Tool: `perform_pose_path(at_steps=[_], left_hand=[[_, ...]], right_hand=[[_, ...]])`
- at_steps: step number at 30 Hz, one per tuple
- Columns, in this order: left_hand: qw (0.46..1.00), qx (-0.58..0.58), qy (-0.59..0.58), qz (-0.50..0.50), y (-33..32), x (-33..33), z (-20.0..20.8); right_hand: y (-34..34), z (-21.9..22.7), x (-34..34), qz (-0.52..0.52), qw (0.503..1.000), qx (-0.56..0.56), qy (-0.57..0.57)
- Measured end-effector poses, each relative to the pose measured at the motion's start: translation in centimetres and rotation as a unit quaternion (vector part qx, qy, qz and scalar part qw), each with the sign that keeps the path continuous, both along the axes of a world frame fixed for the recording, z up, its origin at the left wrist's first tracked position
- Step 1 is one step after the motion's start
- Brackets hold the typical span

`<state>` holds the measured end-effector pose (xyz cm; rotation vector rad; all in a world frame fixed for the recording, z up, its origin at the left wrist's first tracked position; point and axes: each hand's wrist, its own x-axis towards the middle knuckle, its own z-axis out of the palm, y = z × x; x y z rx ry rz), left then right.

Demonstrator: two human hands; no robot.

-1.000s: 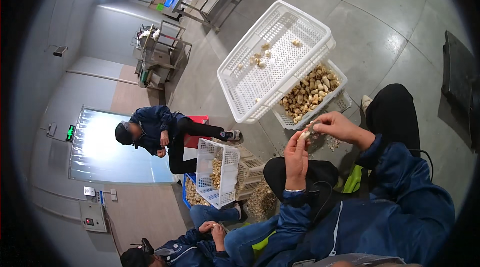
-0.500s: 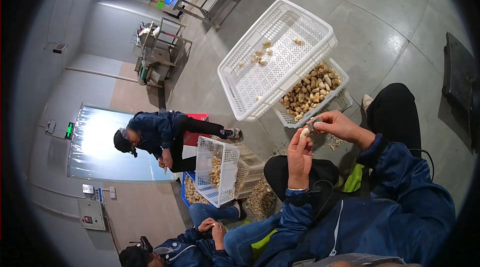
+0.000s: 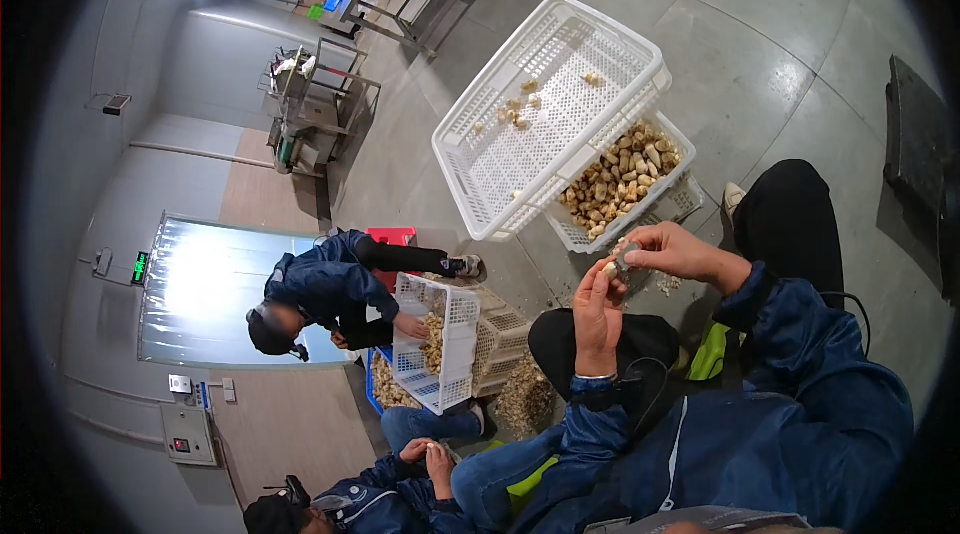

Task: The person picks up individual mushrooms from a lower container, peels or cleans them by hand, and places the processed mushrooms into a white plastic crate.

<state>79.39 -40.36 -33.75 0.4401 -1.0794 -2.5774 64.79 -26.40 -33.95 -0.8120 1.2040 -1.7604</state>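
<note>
Close in front of me, my left hand pinches a stubby pale piece that looks like a mushroom, held upward between thumb and fingers. My right hand grips a small grey flat blade, its edge against or very near the pale piece. Just beyond my hands is a white crate heaped with similar brown and cream mushrooms. Resting tilted over that crate, a larger white perforated basket holds several loose pieces.
On the left, a co-worker bends over a white crate of pieces; a second person sits nearer, hands together. Trimmings are piled on the floor by my knee. A dark flat platform lies at right; metal tables stand farther back.
The pale piece has turned in my left hand, showing less of its length, and the blade sits lower over it. The left co-worker has leaned forward and reached a hand into the crate.
</note>
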Motion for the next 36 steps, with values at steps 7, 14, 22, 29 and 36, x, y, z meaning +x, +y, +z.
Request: perform_pose_path(at_steps=[7, 14, 22, 29, 36], left_hand=[[0.993, -0.070, -0.059, 0.078, 0.7, -0.3, -0.2], [0.992, -0.029, -0.077, 0.093, 1.3, -0.7, 0.1], [0.992, -0.062, -0.074, 0.078, 0.9, -0.4, -0.4], [0.991, 0.115, -0.055, 0.045, 1.0, -0.3, 0.4], [0.983, -0.134, -0.091, 0.088, 1.6, -0.4, -0.5]], right_hand=[[-0.4, 0.3, 1.1, -0.101, 0.983, -0.045, 0.143], [-0.8, -0.7, 1.2, -0.128, 0.971, -0.059, 0.195], [-0.5, -0.4, 1.3, -0.121, 0.974, -0.030, 0.188], [-0.5, -0.6, 0.6, -0.046, 0.998, 0.027, -0.040], [-0.4, -0.6, 1.0, -0.094, 0.990, 0.012, 0.101]])
